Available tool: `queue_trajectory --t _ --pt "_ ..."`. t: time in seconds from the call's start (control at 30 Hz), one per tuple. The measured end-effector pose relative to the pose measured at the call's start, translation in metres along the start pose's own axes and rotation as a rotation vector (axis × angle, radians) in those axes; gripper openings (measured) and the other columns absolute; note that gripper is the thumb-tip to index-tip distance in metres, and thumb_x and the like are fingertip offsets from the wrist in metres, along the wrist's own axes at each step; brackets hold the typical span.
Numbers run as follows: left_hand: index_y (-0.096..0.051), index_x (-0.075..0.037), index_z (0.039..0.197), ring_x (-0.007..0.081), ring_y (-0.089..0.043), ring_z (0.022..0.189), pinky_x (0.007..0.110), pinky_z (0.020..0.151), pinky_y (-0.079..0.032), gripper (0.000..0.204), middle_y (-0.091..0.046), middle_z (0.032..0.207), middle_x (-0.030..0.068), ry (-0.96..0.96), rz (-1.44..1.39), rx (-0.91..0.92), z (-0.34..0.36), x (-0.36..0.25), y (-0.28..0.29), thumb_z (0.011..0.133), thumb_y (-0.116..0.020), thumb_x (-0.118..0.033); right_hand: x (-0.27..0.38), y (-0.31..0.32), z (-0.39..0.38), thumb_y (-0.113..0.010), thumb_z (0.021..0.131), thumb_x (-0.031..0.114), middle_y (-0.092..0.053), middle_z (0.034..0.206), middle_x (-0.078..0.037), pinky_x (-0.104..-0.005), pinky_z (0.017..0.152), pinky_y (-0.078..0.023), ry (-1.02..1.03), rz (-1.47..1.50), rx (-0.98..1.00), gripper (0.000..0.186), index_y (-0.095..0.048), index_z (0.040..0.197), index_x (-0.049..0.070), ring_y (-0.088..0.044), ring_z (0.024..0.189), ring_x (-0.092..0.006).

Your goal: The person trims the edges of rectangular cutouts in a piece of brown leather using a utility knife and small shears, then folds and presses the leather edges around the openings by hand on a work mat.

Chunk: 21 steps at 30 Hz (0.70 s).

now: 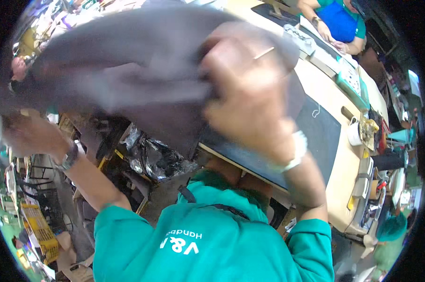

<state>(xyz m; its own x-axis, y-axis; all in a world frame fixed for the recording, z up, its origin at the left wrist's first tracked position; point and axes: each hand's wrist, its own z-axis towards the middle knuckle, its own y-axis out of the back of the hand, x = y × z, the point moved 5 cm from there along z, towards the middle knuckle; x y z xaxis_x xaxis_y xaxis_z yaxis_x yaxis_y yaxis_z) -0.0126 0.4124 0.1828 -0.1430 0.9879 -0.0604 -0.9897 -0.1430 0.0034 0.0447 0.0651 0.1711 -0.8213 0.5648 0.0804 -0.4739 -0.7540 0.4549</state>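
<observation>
A large dark brown sheet of soft material point(165, 56), blurred by motion, is raised in front of me and stretches between my two hands. My right hand point(250, 98) is closed on its right part, above the work table. A thin tan stick-like piece point(264, 52) shows by that hand; whether the fingers hold it I cannot tell. At the far left, my left hand point(31, 134) grips the sheet's left end, its fingertips smeared and partly lost against the dark material. Under the sheet, a black board point(316, 136) lies on the pale table point(349, 155).
Crumpled clear plastic point(158, 160) lies below the sheet, left of the table. A white cup point(355, 131) and a teal tray point(353, 87) are at the right. Across the table, another person's hands point(332, 37) are at work. A yellow crate point(38, 230) stands lower left.
</observation>
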Motion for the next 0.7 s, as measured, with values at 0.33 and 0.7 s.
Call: queue_trajectory --t 0.33,0.7 --pt "-0.062 0.003 0.083 0.0265 -0.06 0.078 0.036 0.072 -0.045 0.015 -0.061 0.08 0.0147 0.505 0.15 0.997 -0.194 0.132 0.12 0.082 -0.061 -0.011 0.214 -0.161 -0.208 -0.059 0.068 0.008 -0.063 0.088 -0.025 -0.0462 0.068 -0.05 -0.015 1.23 1.525 0.042 -0.052 0.108 -0.006 -0.064 0.083 -0.0351" --pt "-0.058 0.0 0.116 0.0189 -0.062 0.094 0.029 0.082 -0.047 0.047 -0.063 0.109 0.0112 0.374 -0.188 0.472 0.019 0.114 -0.038 0.091 -0.05 -0.039 0.085 -0.095 0.015 -0.067 0.072 0.004 -0.056 0.11 -0.007 -0.0262 0.084 -0.045 -0.364 1.624 0.909 0.056 -0.043 0.122 -0.001 -0.052 0.097 -0.011"
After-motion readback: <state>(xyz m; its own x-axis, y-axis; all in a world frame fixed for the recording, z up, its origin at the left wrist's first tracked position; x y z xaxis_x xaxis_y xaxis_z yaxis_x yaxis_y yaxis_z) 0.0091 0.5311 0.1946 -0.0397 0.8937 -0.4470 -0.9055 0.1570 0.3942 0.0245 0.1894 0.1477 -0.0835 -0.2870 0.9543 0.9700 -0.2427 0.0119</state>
